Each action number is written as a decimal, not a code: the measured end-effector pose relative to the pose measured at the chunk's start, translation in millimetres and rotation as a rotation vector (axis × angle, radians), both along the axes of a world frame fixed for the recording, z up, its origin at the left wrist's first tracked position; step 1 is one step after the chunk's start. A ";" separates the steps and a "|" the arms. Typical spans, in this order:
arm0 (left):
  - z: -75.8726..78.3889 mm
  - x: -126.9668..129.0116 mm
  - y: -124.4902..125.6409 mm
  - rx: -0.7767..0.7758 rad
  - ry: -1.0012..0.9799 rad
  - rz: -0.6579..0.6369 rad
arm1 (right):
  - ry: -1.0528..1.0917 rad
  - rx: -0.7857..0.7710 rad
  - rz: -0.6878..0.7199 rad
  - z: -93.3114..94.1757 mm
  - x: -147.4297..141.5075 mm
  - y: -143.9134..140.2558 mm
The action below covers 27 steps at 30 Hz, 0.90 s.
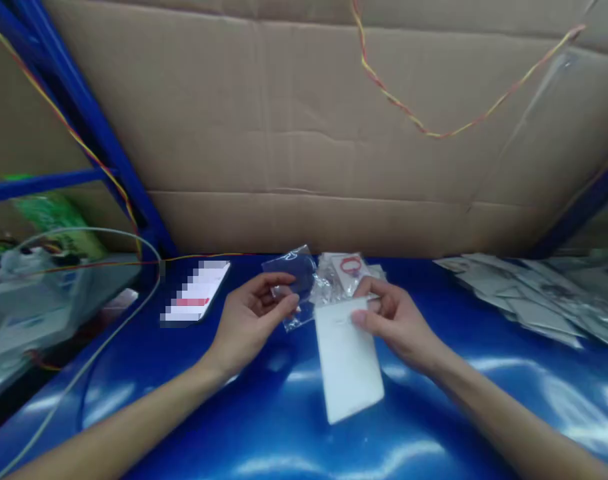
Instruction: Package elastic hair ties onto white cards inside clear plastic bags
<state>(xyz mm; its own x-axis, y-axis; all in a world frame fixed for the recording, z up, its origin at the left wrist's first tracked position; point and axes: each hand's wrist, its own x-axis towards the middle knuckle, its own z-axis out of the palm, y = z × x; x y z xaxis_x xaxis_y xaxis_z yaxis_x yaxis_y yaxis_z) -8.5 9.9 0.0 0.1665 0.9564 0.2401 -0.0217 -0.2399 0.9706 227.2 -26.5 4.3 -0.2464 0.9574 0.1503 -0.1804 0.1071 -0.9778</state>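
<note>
My right hand (391,320) pinches the top edge of a white card (349,363), which hangs tilted above the blue table. In my left hand (259,317) a clear plastic bag (297,273) is gripped between thumb and fingers. The bag looks thin and see-through, and I cannot make out anything inside it. Just behind both hands lies a small pile of clear packets (347,268); one shows a red loop on a white card. The lower edge of the bag comes close to the white card.
A phone (197,293) lies at the left on the blue table (264,427). Many flat packets (529,297) are heaped at the right. A cardboard wall (304,133) stands behind, with a twisted wire (434,135) hanging before it. A pale cable (99,347) curves past grey equipment (29,320).
</note>
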 end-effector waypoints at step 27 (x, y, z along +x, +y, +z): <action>-1.4 1.7 -2.6 -0.254 -0.026 -0.357 | -0.034 -0.183 0.379 -2.7 -11.9 -11.6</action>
